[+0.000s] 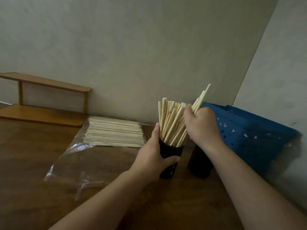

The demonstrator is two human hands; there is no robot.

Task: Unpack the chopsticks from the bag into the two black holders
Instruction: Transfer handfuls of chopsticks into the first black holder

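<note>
Counter [33, 163]: dark wood, one, carries everything. Wall behind, corner at right.
1 blue perforated basket [259, 135] at right, tilted against the wall, just beside the right-hand holder.
1 wooden two-tier shelf [46, 103] back left, against the wall.
1 clear plastic bag [79, 163] lying flat on the counter, left of the holders; far end still has a flat stack of chopsticks [114, 131] in it, too many to count.
2 black holders. Left holder [169, 153]: upright, packed with a standing bunch of chopsticks [171, 123] fanning out above the rim, count not readable. Right holder [199, 163]: just beside the first, mostly hidden by the right forearm, contents not visible.
2 hands. Left hand [154, 156] wraps round the left holder's side, thumb across the front. Right hand [201, 125] grips a small bundle of chopsticks [201, 98], a few sticks, slanting up-right, above the full holder's top.
</note>
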